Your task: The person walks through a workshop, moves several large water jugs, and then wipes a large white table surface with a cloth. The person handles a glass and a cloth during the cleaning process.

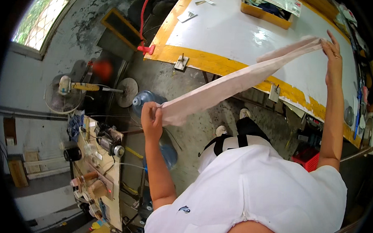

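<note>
A long strip of pale pinkish cloth (234,81) is stretched in the air between my hands, folded lengthwise with a ragged lower edge. My left hand (152,121) is closed on its near left end, above the floor. Over the table's right side, my right hand (334,56) pinches the far end, with one or more fingers pointing up. Part of the cloth passes over the edge of the white table (224,38) with its yellow border; whether it touches the surface I cannot tell.
On the table sits a yellow box (265,17) of packets. A red clamp (146,49) grips the corner. At left are a fan (65,95), blue water bottles (147,98) and a cluttered bench (115,188). A red crate (305,158) stands at right.
</note>
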Tool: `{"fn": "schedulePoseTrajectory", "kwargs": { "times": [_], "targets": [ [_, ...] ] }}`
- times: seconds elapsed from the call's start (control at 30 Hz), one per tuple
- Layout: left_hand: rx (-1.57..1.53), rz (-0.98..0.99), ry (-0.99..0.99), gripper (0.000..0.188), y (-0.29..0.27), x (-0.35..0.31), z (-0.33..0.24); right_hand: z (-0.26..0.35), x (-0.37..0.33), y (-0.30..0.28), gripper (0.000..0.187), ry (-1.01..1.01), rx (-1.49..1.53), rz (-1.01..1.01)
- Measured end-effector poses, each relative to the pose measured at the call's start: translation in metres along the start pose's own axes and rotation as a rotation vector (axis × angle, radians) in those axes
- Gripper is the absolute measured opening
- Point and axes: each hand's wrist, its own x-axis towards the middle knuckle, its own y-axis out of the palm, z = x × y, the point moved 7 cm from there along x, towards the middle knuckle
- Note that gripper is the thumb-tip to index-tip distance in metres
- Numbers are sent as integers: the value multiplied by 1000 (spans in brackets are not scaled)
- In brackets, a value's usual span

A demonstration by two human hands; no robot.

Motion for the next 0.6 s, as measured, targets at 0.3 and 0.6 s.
{"fn": "schedulePoseTrajectory", "kwargs": {
  "times": [0.3,0.6],
  "targets": [
    [-231,100,-139,7,36,52,-56,-60,24,-107,29,259,232,50],
    [94,219,-379,24,148,167,34,-186,74,-51,30,475,-14,311]
  ]
}}
